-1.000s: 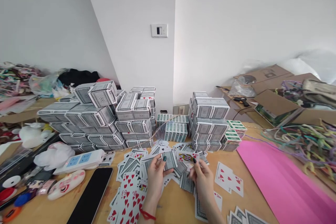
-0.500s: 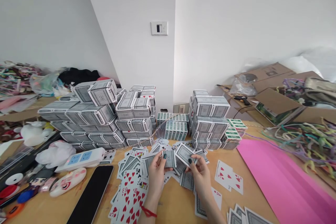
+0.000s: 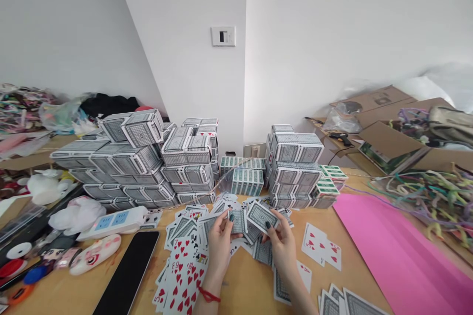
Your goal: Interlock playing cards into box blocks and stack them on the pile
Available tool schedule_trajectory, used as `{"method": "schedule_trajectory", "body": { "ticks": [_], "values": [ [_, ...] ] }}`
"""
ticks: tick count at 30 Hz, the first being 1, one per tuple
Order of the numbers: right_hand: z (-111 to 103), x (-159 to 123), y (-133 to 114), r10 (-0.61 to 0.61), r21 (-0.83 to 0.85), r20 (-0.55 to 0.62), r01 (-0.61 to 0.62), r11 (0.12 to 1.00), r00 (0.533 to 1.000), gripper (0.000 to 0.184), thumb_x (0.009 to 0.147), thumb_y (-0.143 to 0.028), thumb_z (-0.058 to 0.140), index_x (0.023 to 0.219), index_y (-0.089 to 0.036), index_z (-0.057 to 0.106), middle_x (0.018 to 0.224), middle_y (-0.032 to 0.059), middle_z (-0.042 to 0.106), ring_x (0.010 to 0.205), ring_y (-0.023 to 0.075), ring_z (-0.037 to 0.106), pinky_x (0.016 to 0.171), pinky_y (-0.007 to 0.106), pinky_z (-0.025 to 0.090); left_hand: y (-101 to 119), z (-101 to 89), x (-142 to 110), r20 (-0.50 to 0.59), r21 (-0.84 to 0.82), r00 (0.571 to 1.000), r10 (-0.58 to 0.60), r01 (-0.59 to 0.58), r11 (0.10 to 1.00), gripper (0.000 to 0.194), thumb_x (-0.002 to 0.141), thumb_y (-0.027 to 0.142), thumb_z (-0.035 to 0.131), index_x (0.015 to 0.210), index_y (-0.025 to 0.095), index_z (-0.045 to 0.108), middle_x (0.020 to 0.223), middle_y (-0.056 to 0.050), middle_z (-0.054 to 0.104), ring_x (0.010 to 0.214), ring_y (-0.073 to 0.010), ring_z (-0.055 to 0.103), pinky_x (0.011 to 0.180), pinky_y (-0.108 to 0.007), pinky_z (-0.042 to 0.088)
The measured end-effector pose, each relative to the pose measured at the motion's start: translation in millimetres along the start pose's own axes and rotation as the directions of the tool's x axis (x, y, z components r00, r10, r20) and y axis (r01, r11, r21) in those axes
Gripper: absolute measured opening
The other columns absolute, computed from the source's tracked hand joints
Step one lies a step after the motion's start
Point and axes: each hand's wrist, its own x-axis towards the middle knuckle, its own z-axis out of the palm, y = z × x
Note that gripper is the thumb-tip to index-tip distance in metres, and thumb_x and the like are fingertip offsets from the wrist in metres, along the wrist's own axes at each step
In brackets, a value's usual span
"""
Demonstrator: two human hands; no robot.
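My left hand [image 3: 220, 233] pinches a folded playing card [image 3: 238, 221] with its grey patterned back showing. In my right hand [image 3: 280, 237] is another playing card [image 3: 260, 217], held tilted, back side up, close to the first but apart from it. Beneath and around both hands lie scattered loose cards [image 3: 262, 253], some face up and some face down. Left of my left wrist is a pile of heart cards [image 3: 184, 280]. Two face-up heart cards [image 3: 314, 244] rest right of my right hand.
Blocks of folded cards are stacked at the left [image 3: 129, 160] and right [image 3: 295, 177]. Green card boxes [image 3: 247, 180] stand between them. A phone [image 3: 127, 275] and a power strip [image 3: 118, 221] lie left; a pink sheet [image 3: 399, 251] covers the right side.
My right hand turned its card from the face side to the back side about a second ago. Since then both hands have stayed nearly still.
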Motion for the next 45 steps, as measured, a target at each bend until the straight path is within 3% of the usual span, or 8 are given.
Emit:
{"method": "schedule_trajectory", "body": {
  "ticks": [7,15,27,35,45],
  "values": [
    [-0.3,-0.5,-3.6,-0.014,0.025,-0.032,0.015,1.000,0.999,0.049,0.075,-0.044,0.050,0.116,-0.018,0.042,0.050,-0.0062,0.048,0.045,0.0146,0.050,0.050,0.027,0.040,2.2,1.5,-2.0,-0.012,0.021,1.000,-0.006,0.006,1.000,0.039,0.069,0.028,0.064,0.107,0.017,0.057,0.083,-0.004,0.057,0.062,-0.0117,0.055,0.051,-0.025,0.054],
    [8.0,-4.8,-0.9,0.029,0.032,0.090,-0.032,0.999,0.996,0.043,0.071,-0.044,0.053,0.107,-0.020,0.049,0.049,-0.0076,0.042,0.043,0.0152,0.052,0.049,0.028,0.042,4.5,4.6,-2.9,-0.031,0.034,0.999,0.017,-0.016,0.999,0.037,0.068,0.027,0.064,0.104,0.016,0.058,0.067,0.001,0.049,0.057,-0.0097,0.050,0.049,-0.023,0.052],
    [4.3,-2.8,-4.1,0.084,-0.014,0.154,-0.083,0.996,0.985,0.040,0.068,-0.041,0.053,0.099,-0.017,0.054,0.041,-0.0097,0.034,0.034,0.0100,0.037,0.036,0.021,0.028,6.8,3.1,-3.4,0.022,0.086,0.999,0.030,-0.032,0.996,0.039,0.070,0.036,0.059,0.102,0.017,0.051,0.084,-0.004,0.058,0.063,-0.0128,0.053,0.045,-0.022,0.048],
    [5.0,-4.1,-7.3,0.087,-0.026,0.221,-0.083,0.996,0.971,0.033,0.070,-0.039,0.053,0.095,-0.018,0.054,0.044,-0.0099,0.032,0.032,0.0089,0.036,0.035,0.020,0.027,0.2,1.6,0.0,-0.021,0.168,0.996,0.092,-0.087,0.982,0.041,0.068,0.046,0.057,0.097,0.018,0.048,0.059,0.005,0.047,0.041,-0.0085,0.043,0.036,-0.021,0.040],
    [3.3,-1.5,-3.2,0.121,0.009,0.266,-0.128,0.992,0.956,0.031,0.068,-0.037,0.054,0.093,-0.018,0.054,0.043,-0.0106,0.034,0.031,0.0074,0.034,0.033,0.018,0.022,1.6,-0.8,-1.5,-0.004,0.190,0.995,0.096,-0.094,0.977,0.037,0.070,0.046,0.056,0.094,0.019,0.049,0.055,0.006,0.045,0.038,-0.0075,0.040,0.037,-0.020,0.036]
  ]
}}
